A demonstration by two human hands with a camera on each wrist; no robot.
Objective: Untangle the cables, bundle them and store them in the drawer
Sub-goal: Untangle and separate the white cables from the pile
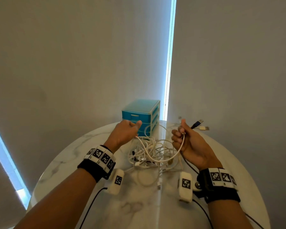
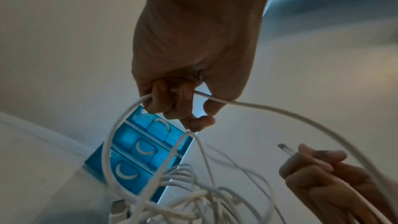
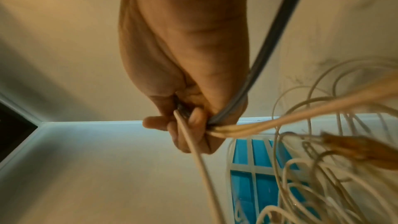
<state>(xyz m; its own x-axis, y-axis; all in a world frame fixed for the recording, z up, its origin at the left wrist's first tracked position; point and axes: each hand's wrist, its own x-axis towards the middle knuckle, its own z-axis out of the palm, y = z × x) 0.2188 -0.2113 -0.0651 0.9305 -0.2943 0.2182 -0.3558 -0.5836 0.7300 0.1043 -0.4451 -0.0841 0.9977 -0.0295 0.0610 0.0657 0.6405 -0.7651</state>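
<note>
A tangle of white cables [image 1: 149, 154] lies on the round marble table [image 1: 82, 162], in front of a small blue drawer unit [image 1: 141, 113] whose three drawers are closed. My left hand [image 1: 127, 131] is raised over the pile, fingers curled round a white cable [image 2: 269, 110] that loops down into the tangle. My right hand [image 1: 182, 136] grips the same cable near its plug end [image 2: 285, 149], with a dark cable [image 3: 264, 60] running across its palm. Between both hands the white cable hangs in a slack loop.
A blue USB plug [image 1: 197, 123] and a white plug [image 1: 204, 128] lie on the table behind my right hand. Grey blinds hang close behind the table, with a bright gap [image 1: 169, 63] between them. Black wrist-camera leads trail off the near table edge.
</note>
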